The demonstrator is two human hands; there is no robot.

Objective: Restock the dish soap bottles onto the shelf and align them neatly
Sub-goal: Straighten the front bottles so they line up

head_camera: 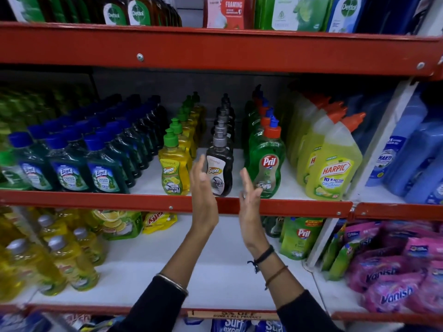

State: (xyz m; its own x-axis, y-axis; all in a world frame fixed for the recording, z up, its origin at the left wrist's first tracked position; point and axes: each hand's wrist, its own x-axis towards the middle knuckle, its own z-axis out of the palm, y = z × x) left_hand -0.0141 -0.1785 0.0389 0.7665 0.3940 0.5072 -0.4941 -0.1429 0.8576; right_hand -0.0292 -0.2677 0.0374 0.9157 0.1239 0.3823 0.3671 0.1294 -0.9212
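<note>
One dark soap bottle (219, 170) stands upright at the front edge of the middle shelf (299, 207), label facing out, heading a single row running straight back; how many stand behind it is unclear. The left hand (202, 188) and right hand (249, 195) hover flat and empty on either side. A yellow bottle (173, 168) and a green bottle (266, 168) front the neighbouring rows
</note>
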